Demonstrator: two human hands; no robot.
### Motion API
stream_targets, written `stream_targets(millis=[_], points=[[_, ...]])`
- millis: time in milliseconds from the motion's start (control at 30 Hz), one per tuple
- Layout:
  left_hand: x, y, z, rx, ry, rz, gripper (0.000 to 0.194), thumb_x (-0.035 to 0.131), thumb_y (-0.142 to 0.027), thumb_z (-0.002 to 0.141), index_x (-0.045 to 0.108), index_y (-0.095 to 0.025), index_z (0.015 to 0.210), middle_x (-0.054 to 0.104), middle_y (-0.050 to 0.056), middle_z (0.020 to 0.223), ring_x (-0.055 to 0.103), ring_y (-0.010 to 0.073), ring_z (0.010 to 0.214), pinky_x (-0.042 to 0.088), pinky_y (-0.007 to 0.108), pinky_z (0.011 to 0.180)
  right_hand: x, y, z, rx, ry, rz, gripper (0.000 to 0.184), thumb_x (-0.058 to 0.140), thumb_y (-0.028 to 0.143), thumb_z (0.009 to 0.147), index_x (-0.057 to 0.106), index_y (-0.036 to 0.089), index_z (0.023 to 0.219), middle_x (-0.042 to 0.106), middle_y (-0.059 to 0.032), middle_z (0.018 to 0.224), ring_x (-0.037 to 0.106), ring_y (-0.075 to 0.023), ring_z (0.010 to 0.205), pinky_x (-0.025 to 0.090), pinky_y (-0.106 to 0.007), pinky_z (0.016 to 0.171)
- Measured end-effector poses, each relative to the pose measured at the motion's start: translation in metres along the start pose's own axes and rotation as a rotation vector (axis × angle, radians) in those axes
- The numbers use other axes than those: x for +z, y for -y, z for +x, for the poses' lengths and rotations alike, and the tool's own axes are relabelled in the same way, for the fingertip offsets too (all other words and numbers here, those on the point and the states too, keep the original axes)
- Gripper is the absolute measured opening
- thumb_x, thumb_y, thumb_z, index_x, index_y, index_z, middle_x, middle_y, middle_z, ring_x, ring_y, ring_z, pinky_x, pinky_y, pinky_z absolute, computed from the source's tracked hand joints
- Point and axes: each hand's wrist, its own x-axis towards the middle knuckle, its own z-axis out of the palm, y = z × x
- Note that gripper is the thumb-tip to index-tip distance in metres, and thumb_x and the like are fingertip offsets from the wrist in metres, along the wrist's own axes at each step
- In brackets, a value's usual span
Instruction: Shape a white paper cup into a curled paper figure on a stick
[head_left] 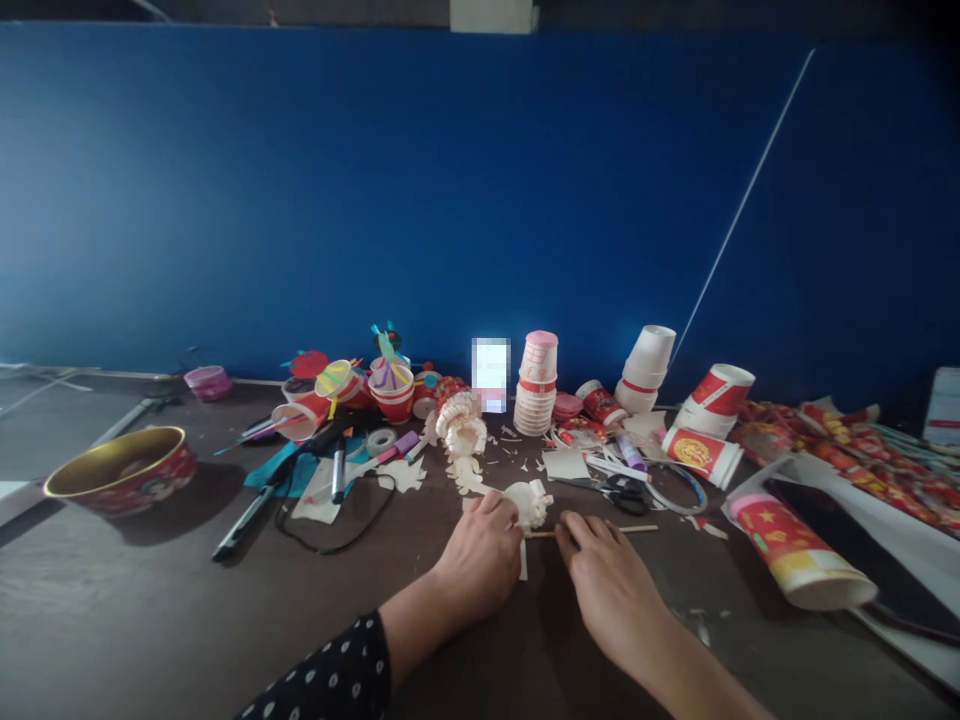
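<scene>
My left hand [478,560] is pressing against a frilled white paper-cup flower [527,505] between my hands, while my right hand [606,590], close but apart, is pinching a thin wooden stick [637,528]; squeezing too hard could crush the frills, and a loose pinch could let the stick slip.

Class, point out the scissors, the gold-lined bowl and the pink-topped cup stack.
Scissors [626,497], head view, black handles.
Gold-lined bowl [112,462], head view, gold inner wall.
Pink-topped cup stack [535,385], head view, middle cups.
</scene>
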Motion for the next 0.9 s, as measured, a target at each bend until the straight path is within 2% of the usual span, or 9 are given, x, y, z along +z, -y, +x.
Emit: stream_targets(millis=[167, 267, 467, 567, 667, 900], points=[[-0.002, 0.006, 0.0, -0.048, -0.048, -0.107, 0.012, 0.049, -0.015, 0.081, 0.059, -0.015, 0.074, 0.06, 0.005, 0.08, 0.05, 0.0202, 0.087, 0.042, 0.034, 0.08, -0.002, 0.0, 0.001, 0.004, 0.006, -0.001, 0.036, 0.037, 0.007, 0.083, 0.062, 0.016, 0.107, 0.059, -0.0112, 0.105, 0.052, -0.0236, 0.092, 0.037, -0.036, 0.081], [0.0, 0.01, 0.001, -0.014, -0.012, -0.106, 0.016, 0.05, -0.015, 0.082, 0.06, -0.015, 0.07, 0.061, 0.004, 0.077, 0.052, 0.0186, 0.083, 0.042, 0.032, 0.076, -0.003, 0.0, 0.001, 0.0, 0.023, -0.005, 0.037, 0.037, 0.006, 0.083, 0.061, 0.015, 0.109, 0.059, -0.0116, 0.107, 0.052, -0.024, 0.093, 0.038, -0.037, 0.082], [0.001, 0.009, 0.001, 0.037, 0.034, -0.054, 0.018, 0.05, -0.017, 0.083, 0.063, -0.016, 0.071, 0.062, 0.005, 0.082, 0.054, 0.0186, 0.082, 0.043, 0.031, 0.074, -0.001, 0.001, 0.0, -0.009, 0.031, -0.01, 0.041, 0.036, 0.005, 0.083, 0.058, 0.011, 0.116, 0.061, -0.0142, 0.104, 0.055, -0.0249, 0.095, 0.033, -0.045, 0.094], [0.001, 0.009, 0.0, 0.036, 0.024, -0.074, 0.019, 0.047, -0.016, 0.084, 0.062, -0.015, 0.073, 0.061, 0.006, 0.087, 0.054, 0.0181, 0.083, 0.044, 0.029, 0.073, -0.001, 0.002, -0.001, -0.038, 0.042, 0.011, 0.046, 0.035, 0.002, 0.08, 0.054, 0.007, 0.121, 0.061, -0.0176, 0.112, 0.054, -0.0257, 0.105, 0.03, -0.046, 0.1], [0.003, 0.01, 0.0, 0.062, 0.006, -0.106, 0.019, 0.045, -0.016, 0.085, 0.061, -0.015, 0.074, 0.061, 0.005, 0.092, 0.054, 0.018, 0.086, 0.045, 0.029, 0.076, -0.002, 0.003, -0.001, -0.069, 0.08, 0.025, 0.047, 0.036, 0.003, 0.079, 0.052, 0.005, 0.123, 0.053, -0.0206, 0.125, 0.049, -0.0275, 0.116, 0.03, -0.046, 0.101], [0.004, 0.013, 0.002, 0.122, 0.023, -0.107, 0.021, 0.042, -0.016, 0.087, 0.059, -0.014, 0.075, 0.06, 0.006, 0.087, 0.053, 0.0177, 0.082, 0.045, 0.03, 0.079, -0.001, 0.004, 0.0, -0.041, 0.14, 0.025, 0.049, 0.032, 0.004, 0.082, 0.045, 0.005, 0.129, 0.046, -0.0202, 0.132, 0.043, -0.0288, 0.122, 0.029, -0.052, 0.101]])
